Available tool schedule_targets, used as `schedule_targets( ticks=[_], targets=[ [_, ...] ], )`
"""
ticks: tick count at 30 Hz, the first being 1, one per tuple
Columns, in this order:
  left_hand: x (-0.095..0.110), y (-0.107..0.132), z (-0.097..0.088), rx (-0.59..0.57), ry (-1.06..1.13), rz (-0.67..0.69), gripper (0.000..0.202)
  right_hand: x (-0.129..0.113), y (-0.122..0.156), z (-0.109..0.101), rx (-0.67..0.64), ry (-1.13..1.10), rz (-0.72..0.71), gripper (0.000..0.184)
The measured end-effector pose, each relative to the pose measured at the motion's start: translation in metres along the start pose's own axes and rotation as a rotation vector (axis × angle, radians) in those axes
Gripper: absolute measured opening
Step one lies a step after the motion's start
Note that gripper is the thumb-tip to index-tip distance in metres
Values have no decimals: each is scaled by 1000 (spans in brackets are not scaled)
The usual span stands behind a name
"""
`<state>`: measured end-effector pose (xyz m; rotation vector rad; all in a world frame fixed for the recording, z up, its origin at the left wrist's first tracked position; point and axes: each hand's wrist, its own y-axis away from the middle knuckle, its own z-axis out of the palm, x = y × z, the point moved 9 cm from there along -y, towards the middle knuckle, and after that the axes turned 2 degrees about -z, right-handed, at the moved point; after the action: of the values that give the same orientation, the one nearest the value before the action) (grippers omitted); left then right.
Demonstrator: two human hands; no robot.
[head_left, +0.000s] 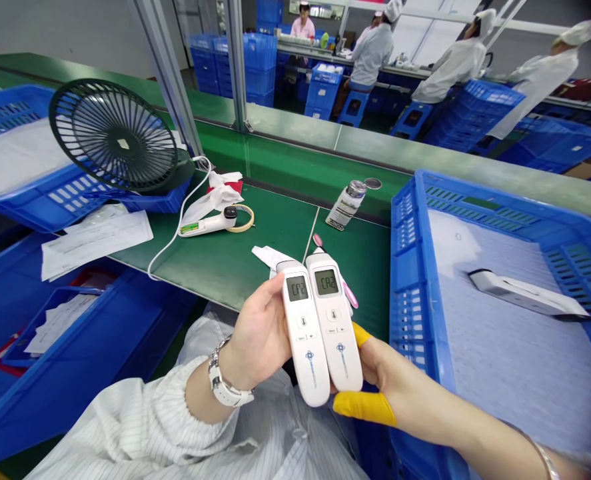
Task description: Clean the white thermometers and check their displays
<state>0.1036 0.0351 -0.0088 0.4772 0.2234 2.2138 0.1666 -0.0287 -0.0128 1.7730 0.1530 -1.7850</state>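
Note:
Two white infrared thermometers are held side by side in front of me, screens facing up and lit with characters. My left hand [262, 333], with a watch at its wrist, is closed around the left thermometer [305, 340]. My right hand [390, 380], wearing yellow finger cots, is closed on the lower part of the right thermometer [336, 333]. The backs of both thermometers and some fingers are hidden. Just behind them a pink-ended tool [350, 295] and a white paper piece [270, 255] lie on the green bench [215, 267], partly covered.
Another thermometer [208, 225] with its battery bay showing lies by a tape roll [245, 220]. A dispenser bottle [346, 205] has its lid up. A blue crate [415, 287] at right holds one thermometer [528, 293]. At left is a black fan [120, 137]. Co-workers sit beyond.

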Motion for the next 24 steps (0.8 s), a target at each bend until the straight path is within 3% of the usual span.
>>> schedule_targets(
  ticks=[4,7,10,14,18,24],
  targets=[
    [0,3,11,-114,-30,16,41,-2,-1,-3,38,-26,-15,41],
    [1,6,21,-218,-39,48,43,-3,1,-16,158,26,-62,25],
    [2,4,19,-199,-43,53,42,8,5,-28,251,-51,-42,30],
    [1,3,17,-187,-55,40,42,16,6,-28,226,-214,-49,38],
    [0,3,20,-200,-52,31,43,15,7,-28,238,-175,-38,45],
    [-2,-1,7,-101,-28,12,39,12,7,-30,251,-149,-58,45]
  ],
)
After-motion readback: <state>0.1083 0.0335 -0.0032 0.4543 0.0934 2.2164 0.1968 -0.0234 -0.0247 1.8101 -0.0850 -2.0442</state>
